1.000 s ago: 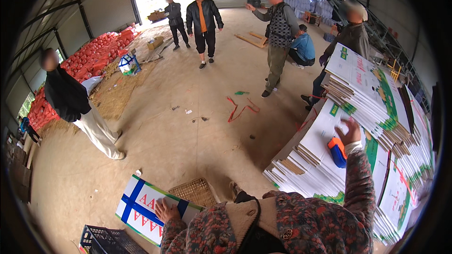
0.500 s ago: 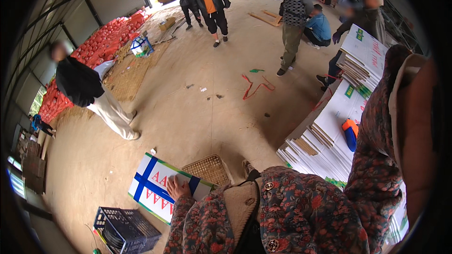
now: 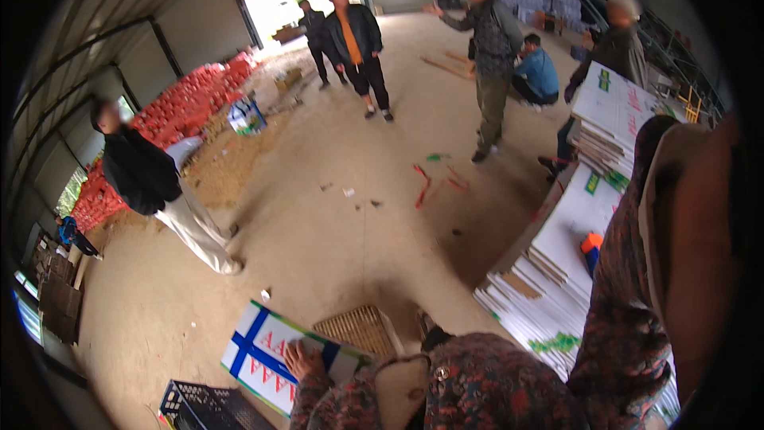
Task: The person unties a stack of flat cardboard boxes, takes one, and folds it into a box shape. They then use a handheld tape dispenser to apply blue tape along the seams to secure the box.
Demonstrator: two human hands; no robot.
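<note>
A white carton [image 3: 259, 346] with red lettering, green edges and crossed blue tape lies tilted at the lower left. My left hand [image 3: 306, 362] rests flat on its top, fingers spread, holding nothing. On the right, my right arm [image 3: 617, 295] in a dark floral sleeve is raised toward the camera. My right hand [image 3: 700, 255] looms very close and blurred at the right rim, its fingers hidden. Beside that arm, stacked flat white cardboard sheets [image 3: 549, 247] carry an orange-and-blue tape dispenser [image 3: 590, 251], partly covered by the sleeve.
Behind the carton sits a woven basket [image 3: 362, 328]; a dark plastic crate [image 3: 215, 410] stands at lower left. Several people stand or sit around the hall, one in pale trousers [image 3: 195, 227] at left. Red filled sacks [image 3: 191, 103] line the left wall. Red strapping [image 3: 426, 187] lies on the floor.
The view has tilted upward, so the scene sits lower in the picture. My left hand stays on the carton, and my right arm remains raised.
</note>
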